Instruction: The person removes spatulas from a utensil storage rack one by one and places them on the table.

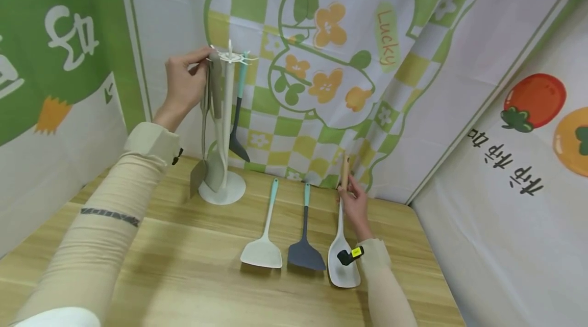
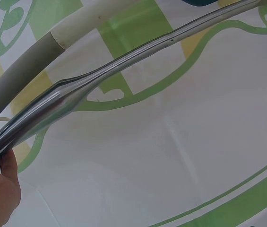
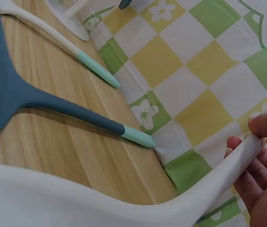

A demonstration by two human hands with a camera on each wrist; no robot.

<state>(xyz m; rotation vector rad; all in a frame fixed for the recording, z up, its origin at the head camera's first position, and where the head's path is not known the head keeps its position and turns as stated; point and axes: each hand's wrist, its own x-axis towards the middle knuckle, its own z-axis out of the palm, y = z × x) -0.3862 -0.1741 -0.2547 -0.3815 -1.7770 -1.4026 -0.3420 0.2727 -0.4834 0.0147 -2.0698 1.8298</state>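
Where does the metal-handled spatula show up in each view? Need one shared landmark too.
Head: the metal-handled spatula points down below the left hand, left of the white stand's pole.
Left wrist: its shiny handle runs diagonally from the fingers at lower left to the upper right.
Right wrist: not in it.
Shared landmark: the green-and-yellow checked cloth, behind everything.

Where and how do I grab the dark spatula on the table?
Probably by its slim mint handle, from above: the dark spatula lies on the table, wide blade toward you, with a white spatula on one side and the white scoop in the right hand on the other.
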